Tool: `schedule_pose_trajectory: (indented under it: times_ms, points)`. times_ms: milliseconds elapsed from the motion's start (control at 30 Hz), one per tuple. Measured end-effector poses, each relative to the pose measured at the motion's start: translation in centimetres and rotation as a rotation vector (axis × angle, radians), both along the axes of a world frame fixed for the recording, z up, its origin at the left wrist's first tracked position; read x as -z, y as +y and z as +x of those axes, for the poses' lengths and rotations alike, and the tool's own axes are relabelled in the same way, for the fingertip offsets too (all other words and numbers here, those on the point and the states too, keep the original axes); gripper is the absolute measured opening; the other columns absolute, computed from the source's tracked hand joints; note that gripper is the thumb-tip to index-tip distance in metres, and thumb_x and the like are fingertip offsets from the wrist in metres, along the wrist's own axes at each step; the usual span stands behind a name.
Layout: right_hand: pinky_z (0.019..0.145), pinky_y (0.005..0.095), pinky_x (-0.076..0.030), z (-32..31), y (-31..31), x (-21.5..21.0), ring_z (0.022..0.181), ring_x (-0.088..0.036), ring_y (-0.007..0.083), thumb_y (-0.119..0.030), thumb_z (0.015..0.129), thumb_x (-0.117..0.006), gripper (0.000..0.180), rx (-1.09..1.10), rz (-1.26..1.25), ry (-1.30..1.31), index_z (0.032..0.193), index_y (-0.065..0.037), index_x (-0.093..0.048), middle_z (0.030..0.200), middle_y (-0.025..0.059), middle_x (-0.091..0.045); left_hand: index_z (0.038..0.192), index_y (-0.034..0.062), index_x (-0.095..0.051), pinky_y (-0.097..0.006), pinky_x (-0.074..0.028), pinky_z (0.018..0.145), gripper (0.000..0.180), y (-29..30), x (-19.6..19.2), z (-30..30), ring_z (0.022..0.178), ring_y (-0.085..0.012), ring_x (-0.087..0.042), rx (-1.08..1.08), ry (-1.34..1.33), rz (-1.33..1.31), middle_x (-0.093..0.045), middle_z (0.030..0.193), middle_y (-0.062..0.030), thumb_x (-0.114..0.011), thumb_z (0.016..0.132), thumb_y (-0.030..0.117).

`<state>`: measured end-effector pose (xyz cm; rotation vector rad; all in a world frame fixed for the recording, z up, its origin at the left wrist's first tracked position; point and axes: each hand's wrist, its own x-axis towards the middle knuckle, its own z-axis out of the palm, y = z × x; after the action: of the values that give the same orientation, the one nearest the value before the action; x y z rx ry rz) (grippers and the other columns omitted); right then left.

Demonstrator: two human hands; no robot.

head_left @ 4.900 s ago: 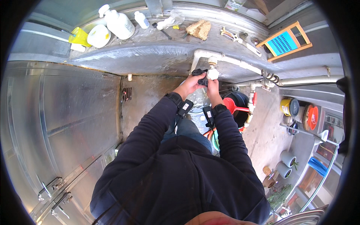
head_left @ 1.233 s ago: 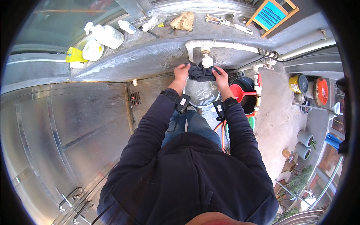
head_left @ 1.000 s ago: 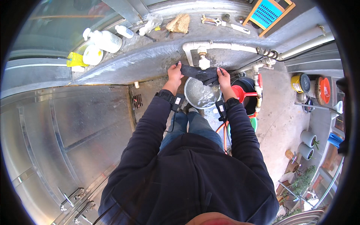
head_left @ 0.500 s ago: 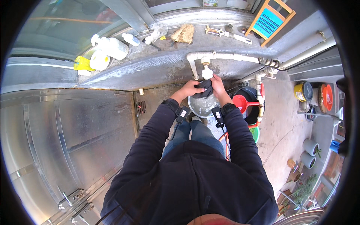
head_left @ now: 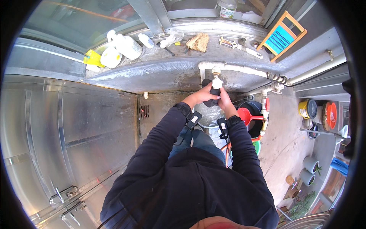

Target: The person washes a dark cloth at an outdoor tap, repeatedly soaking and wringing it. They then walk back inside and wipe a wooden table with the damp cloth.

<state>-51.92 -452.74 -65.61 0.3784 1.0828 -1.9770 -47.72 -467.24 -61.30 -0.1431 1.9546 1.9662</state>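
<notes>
A dark wet-looking cloth [head_left: 211,102] is bunched between my two hands, just under the white tap handle [head_left: 217,83]. My left hand [head_left: 199,96] grips it from the left, thumb laid across it. My right hand [head_left: 226,102] wraps round its right side, with some fingers hidden behind the cloth. Below the hands stands a clear basin [head_left: 210,126] with water [head_left: 207,114] in it. The tap's spout is hidden, so I cannot tell whether water runs from it.
A red dipper [head_left: 244,114] lies over a black bucket [head_left: 256,132] at the right, beside an upright pipe [head_left: 265,108]. White bottles [head_left: 131,47], a straw-coloured fibre pad [head_left: 198,42] and a blue washboard [head_left: 280,39] stand along the ledge. Metal doors [head_left: 99,126] are at the left.
My hands have drawn closer together and squeezed the cloth into a narrower, upright bunch. The whole view has shifted slightly, with the ledge now lower in the picture.
</notes>
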Motion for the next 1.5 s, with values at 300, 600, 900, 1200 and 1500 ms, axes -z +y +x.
schedule_pose_trajectory:
  times_ms: [300, 600, 900, 1200, 1500]
  points:
    - [0.085, 0.0298, -0.047, -0.1, -1.2, 2.4, 0.101, -0.06, 0.0164, -0.014, 0.093, -0.057, 0.036, 0.027, 0.261, 0.351, 0.123, 0.005, -0.054, 0.111, 0.0096, -0.064, 0.126, 0.0078, -0.051, -0.036, -0.049, 0.088, 0.065, -3.8, 4.5, 1.5, 0.105, -0.0256, -0.059, -0.367, -0.124, -0.242, -0.059, 0.119, -0.0138, -0.075, 0.066, -0.005]
    - [0.08, 0.0309, -0.05, 1.0, -1.7, 1.9, 0.094, -0.063, 0.0173, -0.019, 0.096, -0.054, 0.032, 0.076, 0.03, 0.128, 0.12, 0.002, -0.054, 0.105, 0.0097, -0.064, 0.118, -0.0015, -0.053, -0.041, -0.047, 0.09, 0.055, -2.2, 6.0, 1.4, 0.1, -0.0288, -0.056, -0.451, -0.548, 0.562, -0.058, 0.111, -0.0154, -0.065, 0.068, 0.019]
    - [0.079, 0.0347, -0.051, 0.1, 0.0, 2.0, 0.096, -0.061, 0.0204, -0.033, 0.096, -0.054, 0.048, -0.022, 0.578, 0.507, 0.133, -0.004, -0.044, 0.109, 0.0129, -0.062, 0.115, 0.0031, -0.057, -0.035, -0.049, 0.083, 0.032, 0.7, 3.7, 0.0, 0.097, -0.0198, -0.062, -0.638, -0.293, 0.603, -0.064, 0.106, -0.0074, -0.065, 0.084, 0.006]
    - [0.085, 0.0497, -0.052, 0.0, 0.9, 1.6, 0.108, -0.059, 0.0233, -0.056, 0.097, -0.042, 0.059, -0.106, 0.101, 0.047, 0.138, -0.015, -0.043, 0.125, 0.0076, -0.056, 0.11, -0.0029, -0.062, -0.033, -0.048, 0.083, 0.033, 0.5, 5.0, 0.1, 0.092, -0.0196, -0.063, -0.577, -0.341, 0.461, -0.067, 0.1, -0.0085, -0.072, 0.08, 0.006]
    - [0.078, 0.0289, -0.05, -0.4, -0.3, 4.4, 0.09, -0.063, 0.0164, -0.019, 0.086, -0.071, 0.046, 0.047, 0.254, 0.369, 0.122, 0.004, -0.056, 0.103, 0.0104, -0.066, 0.152, 0.0118, -0.013, -0.041, -0.043, 0.1, 0.114, -1.4, 4.1, 1.7, 0.124, -0.0297, -0.046, -0.187, -0.148, 0.01, -0.03, 0.148, -0.0198, -0.082, 0.062, 0.002]
